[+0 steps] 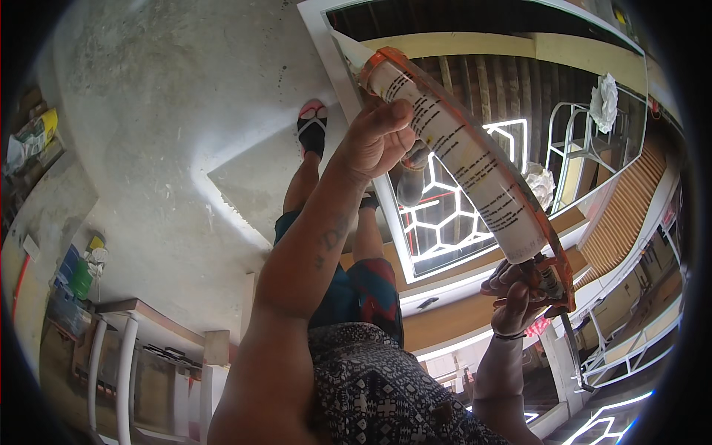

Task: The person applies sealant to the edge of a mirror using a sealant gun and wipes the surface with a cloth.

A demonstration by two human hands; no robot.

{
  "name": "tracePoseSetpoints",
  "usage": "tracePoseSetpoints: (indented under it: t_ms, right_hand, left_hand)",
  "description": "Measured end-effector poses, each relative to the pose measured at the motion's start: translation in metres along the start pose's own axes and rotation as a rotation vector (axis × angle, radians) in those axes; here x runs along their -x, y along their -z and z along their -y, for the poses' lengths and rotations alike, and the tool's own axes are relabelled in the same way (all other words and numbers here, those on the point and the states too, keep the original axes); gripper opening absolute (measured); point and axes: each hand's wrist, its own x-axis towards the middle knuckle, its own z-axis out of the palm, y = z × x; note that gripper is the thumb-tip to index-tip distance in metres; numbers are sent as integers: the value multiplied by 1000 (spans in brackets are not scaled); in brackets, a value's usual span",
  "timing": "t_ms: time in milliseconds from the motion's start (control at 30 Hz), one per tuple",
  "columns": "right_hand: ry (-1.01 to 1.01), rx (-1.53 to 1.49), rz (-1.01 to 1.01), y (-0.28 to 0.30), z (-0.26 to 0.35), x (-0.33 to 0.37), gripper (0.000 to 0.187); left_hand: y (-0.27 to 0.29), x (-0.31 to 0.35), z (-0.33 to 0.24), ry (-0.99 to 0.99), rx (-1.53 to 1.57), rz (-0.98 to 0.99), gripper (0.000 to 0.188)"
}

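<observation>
Hands are both busy: the left hand [382,141] is closed up near the front of the caulking gun [495,147], thumb against the side of the white cartridge [463,159], some fingers hidden. Right hand [514,293] is wrapped around the back end, though I can't see the whole grip. The gun's held at a slant above a white-framed mirror [322,44], pale cone nozzle [350,50] pointing up-left across the frame in this view.

What could bite you? Imo a stray squeeze from the right hand, since sealant under pressure could ooze onto the mirror or the floor [148,222]. If the left lets its end droop, I'd guess the nozzle could knock the frame. Can't tell if the tip is cut, so no idea how ready it is to drip.

Writing-wise: cartridge has blocks of small black print, mostly too fine to read, and no logo I can make out. There's a dark lettering-type tattoo [330,241] on the left forearm. Yellow-and-green bag [37,135] over at far left, markings way too small.
</observation>
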Motion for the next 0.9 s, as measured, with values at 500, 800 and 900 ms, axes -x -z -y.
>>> tracePoseSetpoints:
  t_ms: [500, 800, 900]
  right_hand:
    - [-62, 35, -11, 15, -7, 17, 56]
    - [-146, -82, -13, 21, -12, 30, 54]
    - [-129, -215, -31, 27, -30, 34, 55]
  left_hand:
    - [6, 7, 19, 7, 12, 197, 46]
    - [4, 12, 28, -6, 39, 120, 43]
    - [2, 13, 29, 6, 60, 102, 43]
